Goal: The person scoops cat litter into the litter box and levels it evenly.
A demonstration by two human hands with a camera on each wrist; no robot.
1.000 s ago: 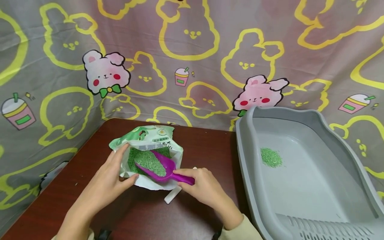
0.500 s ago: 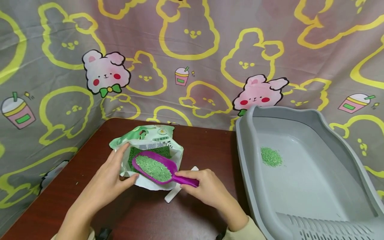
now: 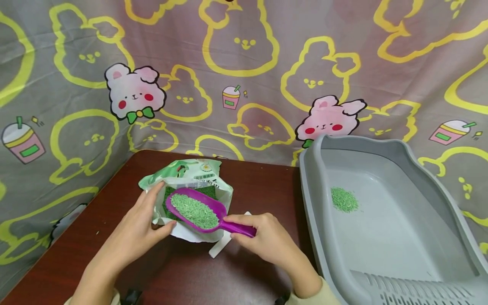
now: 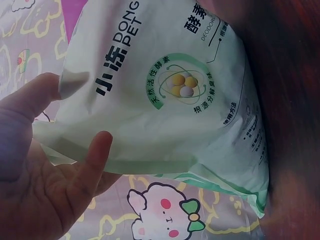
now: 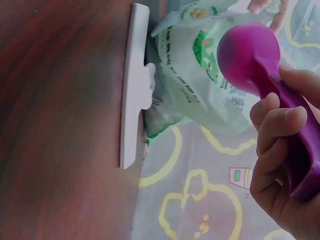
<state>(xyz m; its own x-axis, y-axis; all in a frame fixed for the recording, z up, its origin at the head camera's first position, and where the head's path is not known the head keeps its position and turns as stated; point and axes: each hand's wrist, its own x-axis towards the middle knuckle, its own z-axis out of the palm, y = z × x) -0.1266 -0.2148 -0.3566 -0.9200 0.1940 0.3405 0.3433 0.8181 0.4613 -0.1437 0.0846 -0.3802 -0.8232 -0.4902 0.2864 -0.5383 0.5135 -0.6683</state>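
Observation:
A white and green bag of cat litter (image 3: 225,188) stands on the table with its mouth open, green pellets inside. My left hand (image 3: 127,233) holds the bag's rim at the left, thumb at the near edge; in the left wrist view, fingertips press the printed side of the bag (image 4: 135,107). The handle of a purple scoop (image 3: 219,210) is gripped in my right hand (image 3: 268,237). Heaped with green pellets (image 3: 194,212), the scoop lies level over the bag's mouth. Seen from the right wrist, fingers (image 5: 282,122) curl round the handle, the scoop's underside showing.
A white sealing clip (image 5: 135,90) lies on the brown table (image 3: 175,271) beside the bag, partly under the scoop handle in the head view. To the right stands a large grey litter box (image 3: 311,207) with a small pile of green pellets (image 3: 344,200) in it. Patterned cloth (image 3: 259,127) hangs behind.
The loaded scoop has come up out of the pellets in the bag and levelled, while my right hand has shifted slightly right. My left hand has stayed on the bag.

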